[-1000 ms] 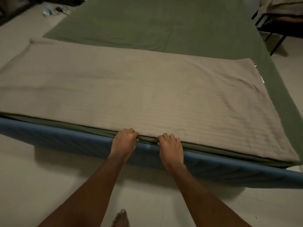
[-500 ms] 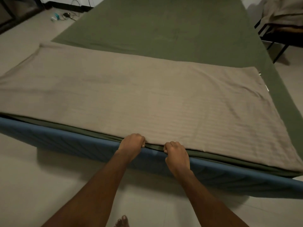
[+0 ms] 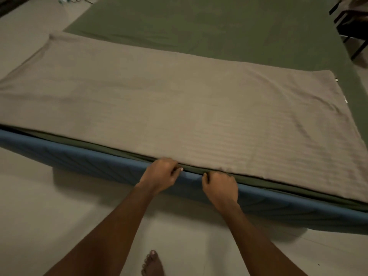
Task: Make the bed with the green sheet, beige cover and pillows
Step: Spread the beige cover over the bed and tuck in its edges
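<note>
Beige cover (image 3: pixel 179 108) lies spread flat across the near half of the bed, its near edge running along the bed's side and its left end hanging off toward the floor (image 3: pixel 39 206). Under it the green sheet (image 3: pixel 219 26) covers the rest of the bed and shows as a thin strip between the cover and the blue mattress (image 3: pixel 95 162).

Both arms reach forward and down from the bottom of the view, forearms bare and angled inward toward the middle of the near edge. The left hand (image 3: pixel 161 174) is knuckles up, its fingers curled tight, pinching the green sheet's edge right where the cover's hem ends. The right hand (image 3: pixel 220 188) sits just beside it, a small gap between the two, also bunched into a fist with its fingers folded onto the green strip at the top of the mattress side. Wrists are roughly straight.

A small white tag (image 3: pixel 345 100) shows at the cover's right edge; nothing on it can be read.

A bare foot (image 3: pixel 152 263) stands on the floor between the arms. A dark metal frame (image 3: pixel 346 26) stands beside the bed at the far right.
</note>
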